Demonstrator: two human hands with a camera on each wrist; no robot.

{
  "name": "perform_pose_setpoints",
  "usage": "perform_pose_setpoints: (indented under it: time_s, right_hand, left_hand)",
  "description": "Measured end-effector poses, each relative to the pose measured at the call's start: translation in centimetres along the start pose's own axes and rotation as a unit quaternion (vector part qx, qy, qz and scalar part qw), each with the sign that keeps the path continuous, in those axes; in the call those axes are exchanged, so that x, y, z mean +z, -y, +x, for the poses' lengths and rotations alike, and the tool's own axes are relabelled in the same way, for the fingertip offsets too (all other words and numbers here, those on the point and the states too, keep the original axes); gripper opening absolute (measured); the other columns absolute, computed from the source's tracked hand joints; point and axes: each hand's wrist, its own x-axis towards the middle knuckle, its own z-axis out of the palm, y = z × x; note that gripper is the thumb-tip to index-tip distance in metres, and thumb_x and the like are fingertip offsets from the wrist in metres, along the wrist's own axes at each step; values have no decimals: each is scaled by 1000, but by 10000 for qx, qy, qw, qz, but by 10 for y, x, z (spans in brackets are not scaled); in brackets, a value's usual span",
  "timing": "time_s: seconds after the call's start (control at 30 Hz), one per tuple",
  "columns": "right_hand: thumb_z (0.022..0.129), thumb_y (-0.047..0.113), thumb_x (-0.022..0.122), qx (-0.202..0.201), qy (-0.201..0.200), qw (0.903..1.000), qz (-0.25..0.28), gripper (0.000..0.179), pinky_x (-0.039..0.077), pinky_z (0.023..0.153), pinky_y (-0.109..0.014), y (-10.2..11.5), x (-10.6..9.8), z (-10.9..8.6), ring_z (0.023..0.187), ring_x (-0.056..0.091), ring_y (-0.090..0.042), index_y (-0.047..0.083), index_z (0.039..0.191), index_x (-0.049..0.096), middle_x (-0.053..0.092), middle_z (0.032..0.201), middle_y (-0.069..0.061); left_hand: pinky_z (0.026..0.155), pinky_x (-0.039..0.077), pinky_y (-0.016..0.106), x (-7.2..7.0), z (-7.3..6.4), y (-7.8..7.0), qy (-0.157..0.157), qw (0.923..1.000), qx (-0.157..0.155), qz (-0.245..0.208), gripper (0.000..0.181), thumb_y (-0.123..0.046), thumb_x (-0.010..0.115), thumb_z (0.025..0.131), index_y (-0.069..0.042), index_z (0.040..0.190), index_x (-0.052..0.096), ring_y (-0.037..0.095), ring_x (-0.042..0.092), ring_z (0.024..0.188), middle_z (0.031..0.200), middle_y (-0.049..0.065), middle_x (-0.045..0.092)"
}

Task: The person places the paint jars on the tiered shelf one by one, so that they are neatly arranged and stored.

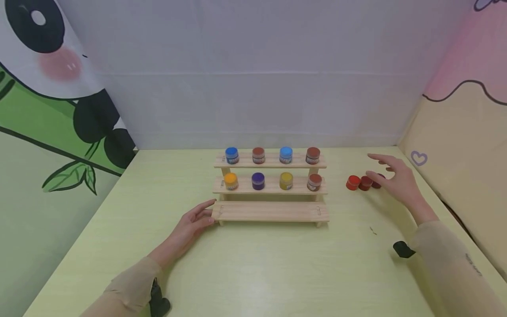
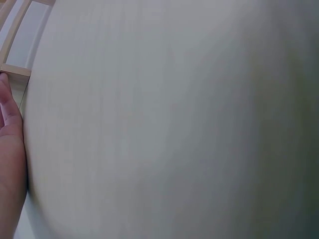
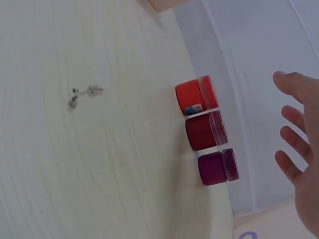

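Observation:
My left hand (image 1: pixel 192 222) touches the left end of a wooden three-step rack (image 1: pixel 271 211) with its fingertips. In the left wrist view, a finger (image 2: pixel 6 92) meets the rack's end (image 2: pixel 17 72). Over at the right, my right hand (image 1: pixel 398 182) hovers, fingers spread and holding nothing, by three small paint jars in a row: a bright red jar (image 3: pixel 192 95), a dark red jar (image 3: pixel 203 131) and a purple-red jar (image 3: pixel 215 167). They stand close together on the table. In the head view the hand partly hides the purple-red one (image 1: pixel 377 181).
Paint jars fill the rack's upper two steps, among them a blue jar (image 1: pixel 231 155), a light blue jar (image 1: pixel 286 155), an orange jar (image 1: pixel 231 181) and a purple jar (image 1: pixel 258 181). Behind the table (image 1: pixel 269 268) rises a pale wall (image 1: pixel 261 105); printed panels flank both sides.

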Motion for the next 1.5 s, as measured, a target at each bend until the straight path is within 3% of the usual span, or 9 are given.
perform_pose_setpoints:
  time_s: [0.13,0.33,0.47,0.77,0.9,1.03,1.17,1.37,1.5]
  right_hand:
    - [90,28,73,60,210,9998,-29,57,36,90,-15,-11,-4,-1,110,40,12,25,144,53,54,143,7]
    - [94,25,69,63,614,9979,-179,63,36,89,-16,-28,-8,-5,121,46,-27,23,150,43,44,153,-16]
    - [94,23,68,123,838,9961,-227,65,36,90,-20,-36,-9,-7,125,46,-35,21,152,40,42,154,-17]
    - [96,23,65,285,1250,9916,-144,63,39,99,-62,-46,-8,-10,130,42,-44,13,152,38,38,155,-23]
    - [96,21,66,279,1227,9915,-342,60,45,96,-56,-53,-4,-11,122,48,-40,11,149,42,43,150,-23]
    - [95,16,67,233,1147,9921,-453,57,54,85,-26,-58,0,-14,112,55,-40,7,146,45,51,140,-26]
    - [96,17,66,403,1141,9919,-382,54,40,75,-2,-60,2,-16,106,62,-35,6,145,47,57,133,-27]
    - [98,18,62,565,1236,9901,-348,50,37,77,-3,-62,2,-17,105,65,-35,7,144,47,59,131,-29]
    - [100,17,59,626,1289,9894,-219,49,53,95,-34,-62,4,-17,115,58,-50,6,146,44,55,134,-32]
  left_hand:
    - [95,51,15,0,0,0,11,10000,8,-2,64,-13,59,98,-12,155,30,2,63,109,114,-11,66]
    - [95,51,15,-1,-1,1,26,10000,16,-4,64,-13,60,98,-12,155,30,2,63,109,114,-10,65]
    - [95,51,15,-1,-1,1,51,10000,26,-3,64,-13,59,98,-12,155,30,2,63,109,114,-10,65]
    - [95,50,15,-1,0,0,59,10000,16,27,64,-14,60,98,-11,155,30,2,63,109,113,-10,65]
    - [96,50,15,-1,0,1,57,10000,22,26,64,-14,60,98,-11,154,31,2,63,109,114,-9,65]
    - [96,50,15,-1,0,1,76,10000,7,36,64,-15,60,98,-12,154,31,2,63,110,115,-8,64]
    - [96,50,15,-1,0,1,83,10000,-4,54,64,-16,60,98,-12,155,30,2,63,110,116,-8,64]
    - [97,49,15,-1,0,1,85,9999,-8,59,65,-16,60,98,-11,155,30,3,63,111,116,-8,64]
    - [97,50,16,-2,1,1,92,10000,23,20,65,-15,60,98,-11,155,29,3,63,111,116,-8,65]
